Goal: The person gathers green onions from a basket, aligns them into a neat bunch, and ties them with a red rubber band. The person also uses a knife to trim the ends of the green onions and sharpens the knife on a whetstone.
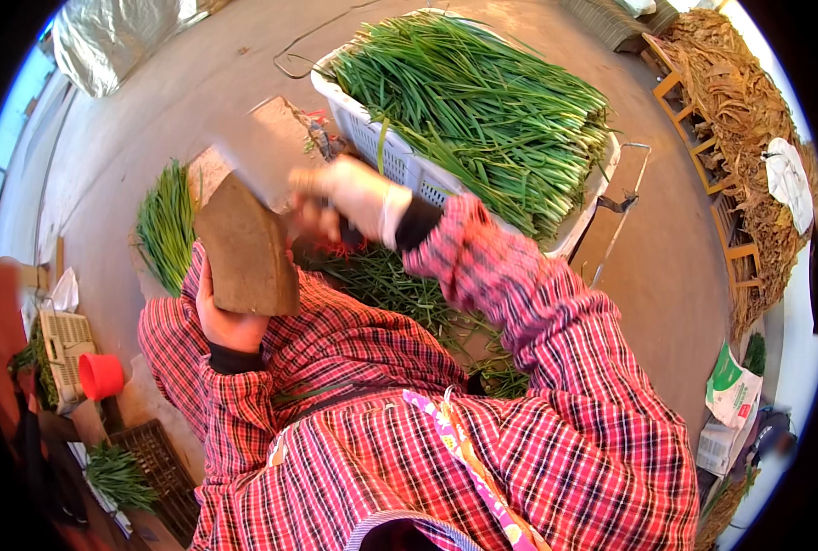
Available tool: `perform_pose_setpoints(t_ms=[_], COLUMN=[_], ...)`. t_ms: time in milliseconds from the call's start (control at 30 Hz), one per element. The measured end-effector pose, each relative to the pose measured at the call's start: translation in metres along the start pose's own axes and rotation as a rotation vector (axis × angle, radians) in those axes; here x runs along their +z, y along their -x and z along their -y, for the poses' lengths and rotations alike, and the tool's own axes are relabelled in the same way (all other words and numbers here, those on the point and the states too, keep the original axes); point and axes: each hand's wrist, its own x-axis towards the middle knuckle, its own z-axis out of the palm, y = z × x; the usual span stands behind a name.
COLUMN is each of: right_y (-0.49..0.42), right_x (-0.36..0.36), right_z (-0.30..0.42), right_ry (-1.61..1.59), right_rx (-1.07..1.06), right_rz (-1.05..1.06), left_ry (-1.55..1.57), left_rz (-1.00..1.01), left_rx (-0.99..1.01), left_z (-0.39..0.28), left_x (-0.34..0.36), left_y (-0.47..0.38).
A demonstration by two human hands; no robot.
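My left hand (230, 317) grips the lower end of a thick brown block (250, 255), wood or stone by its look, tilted above my lap. Over the block's right edge, my right hand (347, 196) is closed around the dark handle of a broad blade (261, 155), apparently a cleaver; both are blurred by motion. The blade's near edge lies close to the block's top; whether they touch I cannot tell. Just beyond my right hand, long green leafy stalks (478, 110), like garlic chives, fill a white plastic crate (409, 162). Another bunch of green stalks (164, 227) lies left of the block.
Loose green leaves (409, 296) lie beneath my right forearm. Wire handles (619, 220) stick out from the crate's ends. A red bucket (100, 376) and a beige crate (68, 348) stand at left. Brown dried leaves (739, 124) are heaped beside orange frames at right.
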Motion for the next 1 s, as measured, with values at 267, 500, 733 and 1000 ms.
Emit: perform_pose_setpoints(t_ms=[267,500,733,1000], right_y=[0.046,0.057,0.037,0.028], right_x=[-0.044,-0.039,-0.035,-0.036], right_z=[0.015,0.006,0.035,0.037], right_ry=[1.262,1.777,1.767,1.849], right_rx=[-0.869,-1.065,-1.148,-1.24], right_rz=[-0.384,-0.196,-0.196,-0.124], left_ry=[-0.023,0.142,0.159,0.278], left_rz=[-0.022,0.159,0.146,0.261], left_rx=[0.093,-0.061,0.051,-0.02], left_z=[-0.017,-0.019,-0.019,-0.013], left_x=[-0.006,-0.015,-0.021,-0.002], left_y=[-0.001,0.0,0.004,0.009])
